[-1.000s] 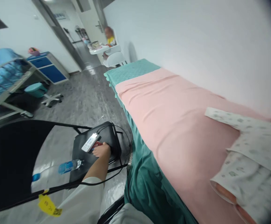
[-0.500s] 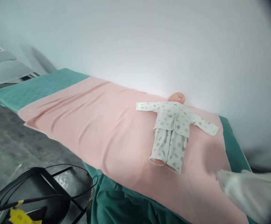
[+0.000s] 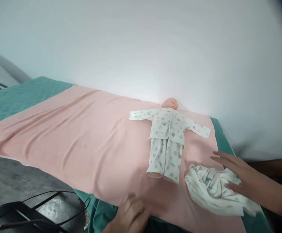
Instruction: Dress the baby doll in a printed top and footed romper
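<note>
Pink sheet (image 3: 82, 139) covers most of the bed; teal cover (image 3: 24, 97) shows at both ends. Doll (image 3: 167, 137) lies face up on the pink, head toward the wall (image 3: 141, 48), sleeves out to the sides, white printed jacket (image 3: 161, 124) over matching trousers (image 3: 165, 158). Crumpled white printed cloth (image 3: 213, 191) sits beside its legs, near the bed's right end. Right hand (image 3: 245, 176): open, fingers spread over the cloth; can't tell if touching. Left hand (image 3: 131, 213): at the bed's near edge, blurred, fingers look bent; can't tell if it grips anything. Black chair (image 3: 19, 215) and cable (image 3: 71, 221) lower left.
</note>
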`<control>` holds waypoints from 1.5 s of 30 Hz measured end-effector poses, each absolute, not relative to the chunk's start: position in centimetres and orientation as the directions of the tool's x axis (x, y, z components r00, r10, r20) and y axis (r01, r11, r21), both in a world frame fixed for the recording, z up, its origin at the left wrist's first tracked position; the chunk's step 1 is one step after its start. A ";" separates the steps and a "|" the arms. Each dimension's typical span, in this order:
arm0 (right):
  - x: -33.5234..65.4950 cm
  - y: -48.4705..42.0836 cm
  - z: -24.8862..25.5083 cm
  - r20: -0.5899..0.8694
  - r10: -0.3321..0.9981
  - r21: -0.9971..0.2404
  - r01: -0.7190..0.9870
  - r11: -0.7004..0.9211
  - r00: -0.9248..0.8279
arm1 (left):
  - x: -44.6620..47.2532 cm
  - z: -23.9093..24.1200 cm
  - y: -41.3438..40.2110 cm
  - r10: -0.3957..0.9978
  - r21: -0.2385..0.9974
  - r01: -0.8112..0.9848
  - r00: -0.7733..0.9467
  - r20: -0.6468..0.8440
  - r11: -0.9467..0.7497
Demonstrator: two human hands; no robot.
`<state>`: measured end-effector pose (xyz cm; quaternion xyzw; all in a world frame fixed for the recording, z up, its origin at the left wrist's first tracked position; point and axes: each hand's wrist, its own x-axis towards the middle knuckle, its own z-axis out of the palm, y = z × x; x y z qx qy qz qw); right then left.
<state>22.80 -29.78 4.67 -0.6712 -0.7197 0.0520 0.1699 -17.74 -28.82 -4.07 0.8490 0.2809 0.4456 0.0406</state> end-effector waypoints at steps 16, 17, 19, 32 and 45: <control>18.5 -0.9 -0.8 0.356 0.868 -0.783 0.617 0.075 0.347 | 2.9 0.8 4.2 0.746 0.684 0.379 0.549 0.377 -0.624; 18.8 -0.6 -1.1 0.345 0.880 -0.797 0.597 0.092 0.325 | 3.2 0.6 4.3 0.752 0.708 0.367 0.558 0.352 -0.604; 18.9 -0.7 -1.6 0.370 0.885 -0.803 0.577 0.151 0.284 | 3.6 0.2 4.3 0.769 0.742 0.354 0.550 0.328 -0.569; 19.0 -1.1 -2.1 0.414 0.884 -0.785 0.577 0.225 0.218 | 3.8 -0.2 4.8 0.836 0.871 0.277 0.498 0.232 -0.407; 20.0 1.2 -1.9 0.381 0.905 -0.752 0.634 0.183 0.190 | 3.6 0.6 4.8 0.853 0.927 0.243 0.505 0.131 -0.287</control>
